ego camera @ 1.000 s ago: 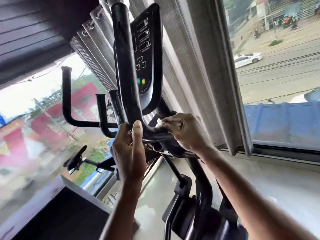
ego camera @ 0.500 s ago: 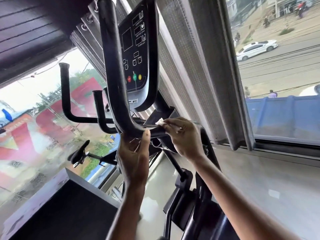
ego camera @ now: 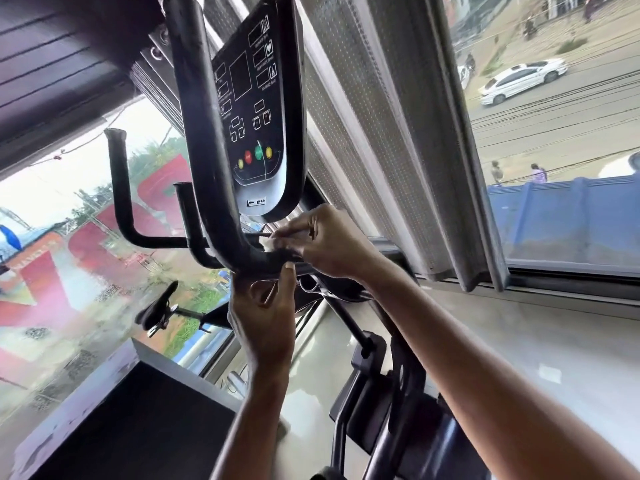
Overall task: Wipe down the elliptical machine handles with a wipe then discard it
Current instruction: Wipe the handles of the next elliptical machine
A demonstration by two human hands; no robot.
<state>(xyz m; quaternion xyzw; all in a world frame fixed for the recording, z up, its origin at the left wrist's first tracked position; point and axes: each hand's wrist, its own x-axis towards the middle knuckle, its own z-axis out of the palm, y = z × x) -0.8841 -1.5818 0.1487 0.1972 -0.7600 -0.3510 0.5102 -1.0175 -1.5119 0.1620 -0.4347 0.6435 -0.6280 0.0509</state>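
White wipe [ego camera: 268, 243] in right hand [ego camera: 329, 244], perhaps nearer the handle bend [ego camera: 242, 252] now.

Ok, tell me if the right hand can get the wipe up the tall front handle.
Probably yes: the right hand holds the wipe at the bend of the handle, and the bar above shows nothing across it.

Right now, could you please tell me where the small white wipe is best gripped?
Pinch the small white wipe by its bunched free edge, from the right and above, as the right hand does; the black curved handlebar lies beneath it.
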